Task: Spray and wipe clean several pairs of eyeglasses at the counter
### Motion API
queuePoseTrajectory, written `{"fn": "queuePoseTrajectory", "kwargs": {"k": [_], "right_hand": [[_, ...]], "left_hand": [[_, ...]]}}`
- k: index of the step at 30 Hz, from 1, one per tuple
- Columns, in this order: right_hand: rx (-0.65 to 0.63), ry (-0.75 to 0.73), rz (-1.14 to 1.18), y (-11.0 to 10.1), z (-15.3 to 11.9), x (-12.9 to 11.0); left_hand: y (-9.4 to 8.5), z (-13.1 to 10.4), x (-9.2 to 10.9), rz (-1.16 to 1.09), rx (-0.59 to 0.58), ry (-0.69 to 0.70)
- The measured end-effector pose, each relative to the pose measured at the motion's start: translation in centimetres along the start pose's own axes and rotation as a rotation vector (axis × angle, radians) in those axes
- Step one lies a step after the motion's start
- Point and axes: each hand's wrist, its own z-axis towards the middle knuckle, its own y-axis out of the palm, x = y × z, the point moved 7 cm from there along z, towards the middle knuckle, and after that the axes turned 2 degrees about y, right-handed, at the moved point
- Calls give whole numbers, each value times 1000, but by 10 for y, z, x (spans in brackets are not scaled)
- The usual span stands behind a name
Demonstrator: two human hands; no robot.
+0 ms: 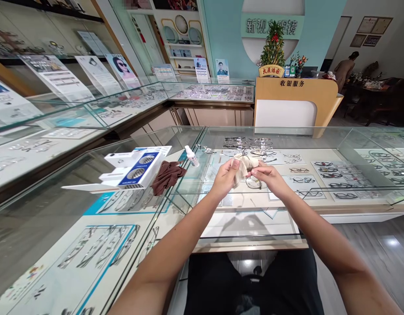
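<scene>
Over the glass counter, my left hand (225,176) is closed on a cream cleaning cloth (240,170), which is bunched around part of a pair of eyeglasses. My right hand (269,174) pinches the eyeglasses (253,183) at the other side, fingers closed near the frame. One round lens shows below the fingers; the cloth hides the rest. To the left lie a crumpled brown cloth (168,176) and a small white spray bottle (192,156), which stands tilted in the view.
An opened white and blue box (139,170) sits left of the brown cloth. Glass display cases hold rows of eyeglasses (325,169). A wooden cashier desk (287,89) with plants stands beyond. Far right, a person (345,70) is seen from behind.
</scene>
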Motion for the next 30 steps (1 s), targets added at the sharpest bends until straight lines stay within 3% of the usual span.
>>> {"fn": "queuePoseTrajectory", "kwargs": {"k": [6, 13, 16, 26, 30], "right_hand": [[-32, 83, 161, 2, 2, 12], [-116, 152, 271, 25, -1, 25], [-147, 156, 292, 33, -3, 26], [-99, 197, 397, 17, 1, 19], [-141, 254, 478, 25, 0, 25]], "left_hand": [[11, -3, 12, 2, -155, -27], [4, -7, 21, 96, 25, 53], [5, -10, 22, 104, 39, 93], [4, 0, 15, 78, -241, -13], [6, -1, 16, 65, -221, -21]]}}
